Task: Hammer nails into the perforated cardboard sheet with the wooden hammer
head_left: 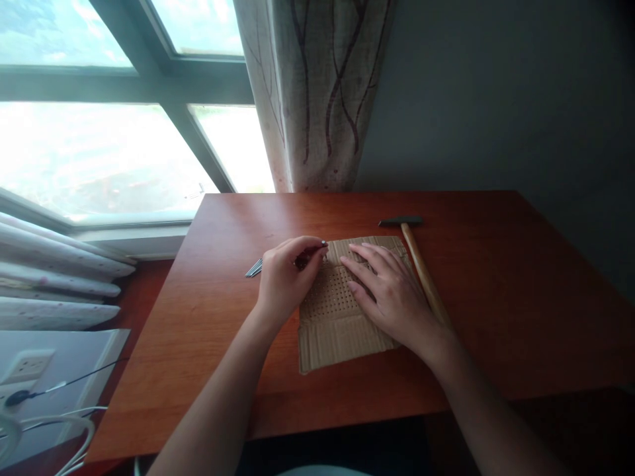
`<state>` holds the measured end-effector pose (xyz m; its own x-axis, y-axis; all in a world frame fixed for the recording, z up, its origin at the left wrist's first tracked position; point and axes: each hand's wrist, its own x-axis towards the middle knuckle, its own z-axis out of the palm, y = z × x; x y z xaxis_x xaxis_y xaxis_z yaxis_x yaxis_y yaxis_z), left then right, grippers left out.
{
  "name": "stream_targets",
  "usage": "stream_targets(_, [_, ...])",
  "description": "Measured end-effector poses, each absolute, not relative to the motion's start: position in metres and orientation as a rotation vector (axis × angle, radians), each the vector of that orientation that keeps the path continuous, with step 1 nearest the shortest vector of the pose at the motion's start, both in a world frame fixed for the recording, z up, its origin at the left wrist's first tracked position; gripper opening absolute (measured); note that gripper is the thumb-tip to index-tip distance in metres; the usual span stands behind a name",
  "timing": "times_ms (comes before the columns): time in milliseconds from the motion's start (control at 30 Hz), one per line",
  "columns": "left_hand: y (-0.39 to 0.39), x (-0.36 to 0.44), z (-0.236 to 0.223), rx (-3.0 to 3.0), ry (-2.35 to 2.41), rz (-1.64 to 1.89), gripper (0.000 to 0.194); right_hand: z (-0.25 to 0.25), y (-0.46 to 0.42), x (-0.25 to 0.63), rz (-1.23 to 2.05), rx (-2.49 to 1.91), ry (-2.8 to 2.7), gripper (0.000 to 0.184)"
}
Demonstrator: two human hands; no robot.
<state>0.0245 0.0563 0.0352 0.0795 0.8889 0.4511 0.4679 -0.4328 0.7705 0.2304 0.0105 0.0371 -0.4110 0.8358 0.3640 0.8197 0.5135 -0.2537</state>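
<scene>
A piece of corrugated cardboard (342, 330) lies on the table, with rows of small holes across its middle. Near its upper left edge, my left hand (288, 274) pinches a nail (324, 243) between thumb and forefinger; the nail's head shows above the fingertips. Whether its point touches the cardboard I cannot tell. My right hand (391, 291) rests palm down on the right part of the cardboard, fingers spread. Several loose nails (254, 268) lie left of my left hand, partly hidden behind it. Just right of the cardboard is a hammer (421, 261) with a wooden handle.
The reddish-brown wooden table (496, 297) stands by a window (99, 158) and a patterned curtain (322, 86). At the lower left, cables (74, 430) hang near a wall socket (28, 365). My right forearm passes close to the hammer's handle end.
</scene>
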Motion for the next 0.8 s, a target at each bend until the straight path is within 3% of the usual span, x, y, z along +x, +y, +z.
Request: stream_targets(800, [0.0558,0.0278,0.0301,1.785,1.291,1.277,0.011,0.0364,0.0114,0.2305,0.07,-1.365,-2.301,0.039])
